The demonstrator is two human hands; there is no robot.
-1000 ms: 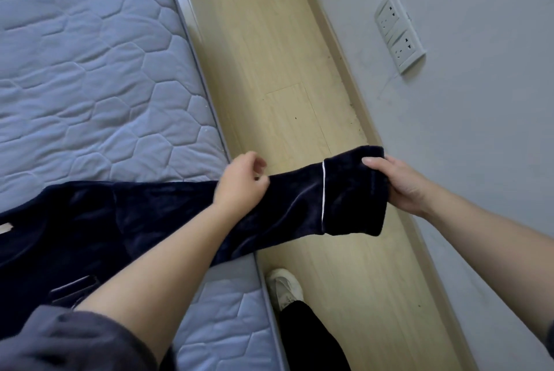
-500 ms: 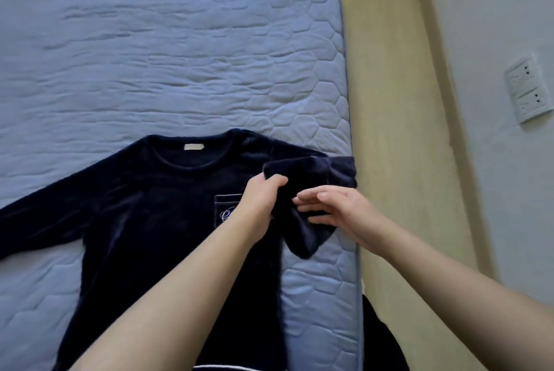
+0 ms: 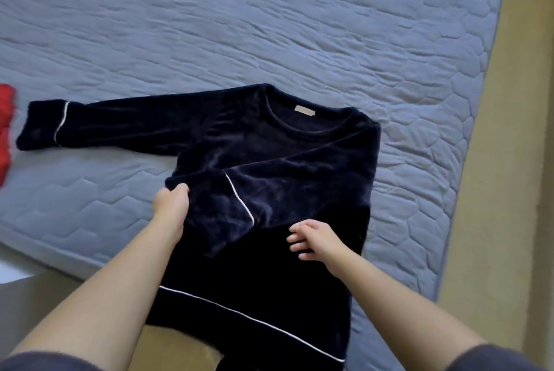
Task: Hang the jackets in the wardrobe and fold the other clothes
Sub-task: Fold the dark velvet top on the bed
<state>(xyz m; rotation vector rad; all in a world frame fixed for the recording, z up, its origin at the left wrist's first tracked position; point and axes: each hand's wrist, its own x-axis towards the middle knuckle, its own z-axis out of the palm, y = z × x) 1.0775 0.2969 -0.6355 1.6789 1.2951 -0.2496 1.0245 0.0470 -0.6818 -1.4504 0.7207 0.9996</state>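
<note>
A dark navy velvet top (image 3: pixel 269 145) with white piping lies face up on the grey quilted mattress (image 3: pixel 269 26). Its right sleeve is folded across the chest, the cuff (image 3: pixel 215 208) ending near the left side seam. My left hand (image 3: pixel 171 205) grips the edge of that cuff. My right hand (image 3: pixel 314 240) hovers over the lower body of the top with relaxed fingers, holding nothing. The other sleeve (image 3: pixel 105 125) stretches out flat to the left. The hem hangs over the mattress edge.
A red garment (image 3: pixel 5 127) lies at the far left edge of the mattress. Wooden floor (image 3: pixel 509 190) runs along the mattress's right side, and more floor shows below the near edge.
The right sleeve, earlier held out over the floor by both hands, now lies folded across the chest. My right hand has let go of it. The view has swung left.
</note>
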